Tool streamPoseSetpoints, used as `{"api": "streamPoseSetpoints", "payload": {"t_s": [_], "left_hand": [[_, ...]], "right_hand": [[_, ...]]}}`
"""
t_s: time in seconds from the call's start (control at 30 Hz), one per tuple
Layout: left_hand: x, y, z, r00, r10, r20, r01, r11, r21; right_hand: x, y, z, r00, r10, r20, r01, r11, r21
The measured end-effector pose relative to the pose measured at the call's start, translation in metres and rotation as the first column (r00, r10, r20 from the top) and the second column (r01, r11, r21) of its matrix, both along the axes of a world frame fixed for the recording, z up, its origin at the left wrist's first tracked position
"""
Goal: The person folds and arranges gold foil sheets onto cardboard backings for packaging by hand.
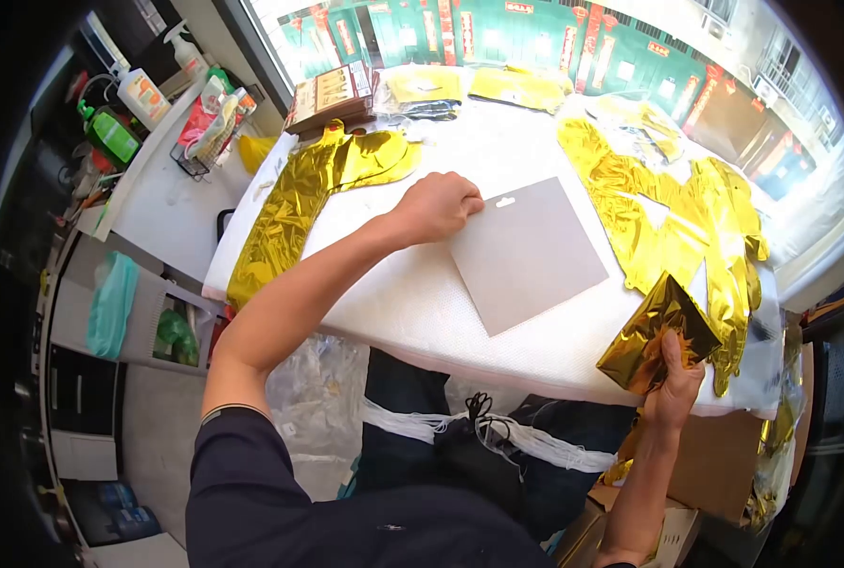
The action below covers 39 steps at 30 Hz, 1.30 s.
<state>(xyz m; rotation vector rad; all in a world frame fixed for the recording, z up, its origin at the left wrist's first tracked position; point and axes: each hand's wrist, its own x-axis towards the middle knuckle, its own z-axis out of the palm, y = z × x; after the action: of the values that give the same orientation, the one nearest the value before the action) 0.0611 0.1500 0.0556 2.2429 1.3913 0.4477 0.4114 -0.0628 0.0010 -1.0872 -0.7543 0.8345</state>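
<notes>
My left hand [438,205] is closed on the upper left corner of a grey card [531,260] with a hang hole in its top edge. The card lies flat, or nearly so, on the white-covered table [393,312]. At the table's front right edge, my right hand [673,383] grips a folded gold foil balloon [657,327], thumb on top. Flat, uninflated gold foil balloons [644,213] are spread on the right, close to that hand. Another gold foil balloon [294,204] stretches along the table's left side, beyond my left forearm.
At the back stand a stack of printed cards [332,95] and clear-bagged gold packs [521,87]. Spray bottles [142,95] and a wire basket [195,156] occupy the left counter. A bundle of white strings [554,450] lies across my lap. A cardboard box [715,464] sits below right.
</notes>
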Motion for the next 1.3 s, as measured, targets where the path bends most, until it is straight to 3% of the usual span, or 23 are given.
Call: {"api": "streamPoseSetpoints", "payload": {"t_s": [0.1,0.13,0.2,0.4,0.47,0.53,0.6,0.73,0.83,0.93,0.97,1.03,1.07,1.13,1.23,1.3], "left_hand": [[0.002,0.016,-0.009,0.99,-0.016,-0.142,0.03,0.995,0.097],[-0.004,0.028,-0.013,0.99,-0.015,-0.142,0.028,0.995,0.094],[-0.026,0.057,-0.017,0.991,0.066,-0.114,-0.024,0.943,0.332],[-0.076,0.14,-0.016,0.946,0.322,-0.031,-0.262,0.82,0.508],[-0.077,0.155,-0.008,0.902,0.424,-0.082,-0.368,0.855,0.366],[-0.075,0.163,-0.008,0.898,0.426,-0.107,-0.357,0.85,0.388],[-0.071,0.175,-0.006,0.869,0.448,-0.208,-0.387,0.879,0.277],[-0.062,0.197,-0.013,0.833,0.454,-0.315,-0.401,0.889,0.22],[-0.064,0.21,-0.014,0.803,0.488,-0.342,-0.415,0.87,0.267],[-0.076,0.209,0.001,0.899,0.363,-0.244,-0.336,0.93,0.148],[-0.081,0.207,0.009,0.911,0.405,-0.076,-0.407,0.914,-0.002],[-0.094,0.201,0.022,0.859,0.462,0.22,-0.404,0.876,-0.263],[-0.099,0.197,0.029,0.86,0.461,0.219,-0.405,0.878,-0.257],[-0.107,0.187,0.045,0.776,0.48,0.409,-0.349,0.867,-0.356],[-0.114,0.164,0.069,0.785,0.433,0.443,-0.266,0.881,-0.391],[-0.108,0.139,0.083,0.828,0.315,0.463,-0.094,0.894,-0.438]], "right_hand": [[-0.002,0.001,0.0,0.999,-0.033,0.018,0.033,0.999,-0.011],[-0.002,0.001,-0.002,0.998,-0.049,0.025,0.049,0.999,-0.02],[0.002,0.0,-0.008,0.998,-0.054,0.011,0.055,0.998,-0.036],[-0.003,-0.002,-0.001,0.997,-0.02,0.069,0.025,0.997,-0.077],[-0.007,-0.003,0.005,0.998,-0.018,0.057,0.02,0.999,-0.034],[0.001,-0.005,-0.002,0.997,0.001,0.074,0.004,0.998,-0.059],[0.003,-0.006,-0.004,0.996,0.02,0.091,-0.012,0.996,-0.088],[0.004,-0.008,-0.003,0.993,0.053,0.107,-0.043,0.995,-0.09],[0.005,-0.01,-0.006,0.992,0.05,0.112,-0.041,0.996,-0.083],[0.002,-0.009,-0.003,0.994,0.052,0.094,-0.044,0.995,-0.085],[0.002,-0.01,-0.001,0.995,0.046,0.085,-0.038,0.995,-0.097],[0.007,-0.011,-0.008,0.995,0.057,0.085,-0.05,0.996,-0.076],[0.008,-0.011,-0.01,0.994,0.069,0.088,-0.064,0.996,-0.056],[0.0,-0.007,-0.002,0.998,0.03,0.061,-0.027,0.999,-0.044],[0.003,-0.008,-0.005,0.998,0.021,0.052,-0.019,0.999,-0.042],[0.004,-0.009,-0.008,0.997,0.04,0.067,-0.037,0.998,-0.046]]}}
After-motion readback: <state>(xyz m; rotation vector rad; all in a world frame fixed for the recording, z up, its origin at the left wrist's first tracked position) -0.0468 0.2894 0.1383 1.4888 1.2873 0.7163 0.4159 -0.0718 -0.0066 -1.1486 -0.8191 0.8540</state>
